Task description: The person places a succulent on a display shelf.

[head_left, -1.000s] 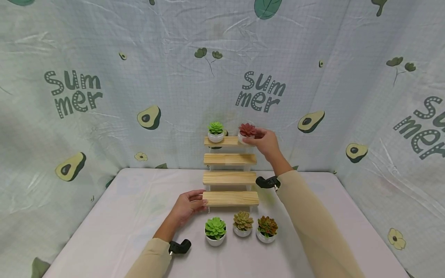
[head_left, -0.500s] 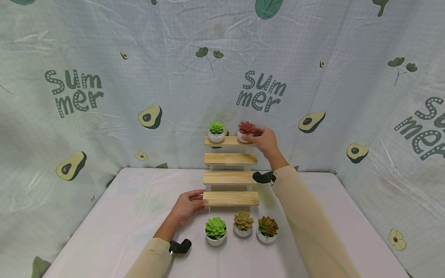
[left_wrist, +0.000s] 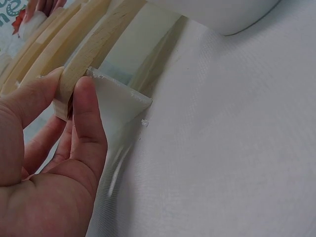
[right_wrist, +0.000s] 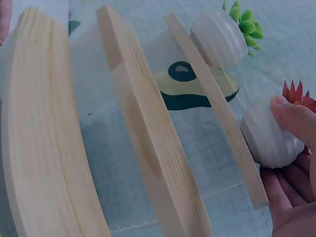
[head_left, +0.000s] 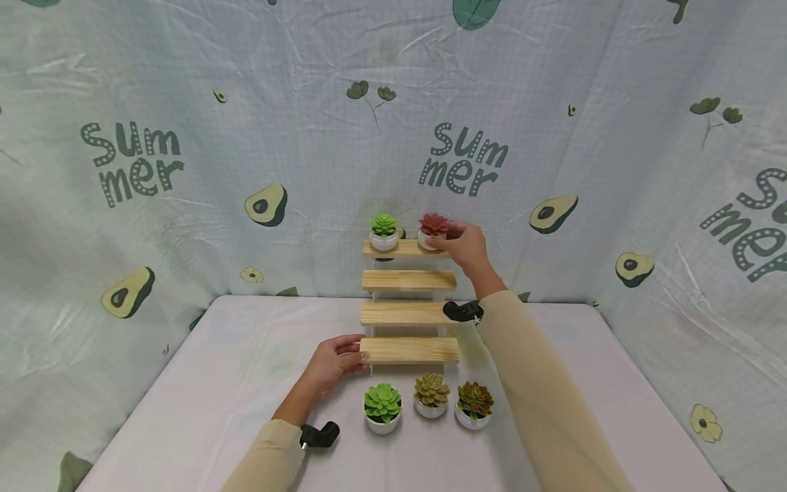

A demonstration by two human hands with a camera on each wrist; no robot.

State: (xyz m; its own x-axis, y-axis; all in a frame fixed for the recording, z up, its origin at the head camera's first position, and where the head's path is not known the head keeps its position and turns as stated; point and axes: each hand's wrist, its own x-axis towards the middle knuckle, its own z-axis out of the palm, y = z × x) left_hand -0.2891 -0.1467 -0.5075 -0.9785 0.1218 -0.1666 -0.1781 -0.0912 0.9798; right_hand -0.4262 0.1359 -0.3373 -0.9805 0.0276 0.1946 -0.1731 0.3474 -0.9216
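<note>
A stepped wooden shelf stand (head_left: 408, 350) with several light planks stands at the middle of the table. My left hand (head_left: 332, 367) pinches the left end of its lowest plank; the left wrist view shows thumb and fingers around that plank end (left_wrist: 74, 81). On the top plank, my right hand (head_left: 468, 247) holds the white pot of a red succulent (head_left: 434, 224) from its right side. In the right wrist view the thumb lies on the ribbed white pot (right_wrist: 269, 136), which sits against the top plank. A bright green succulent (head_left: 384, 232) stands on the same plank's left end.
In front of the stand are a green potted succulent (head_left: 382, 404), a yellowish-brown one (head_left: 432, 393) and a reddish-brown one (head_left: 474, 403). A printed curtain (head_left: 332, 150) hangs behind the table (head_left: 246, 355), close to the stand's back.
My right hand has shifted the red succulent slightly left along the top plank. The left hand keeps its hold on the lowest plank.
</note>
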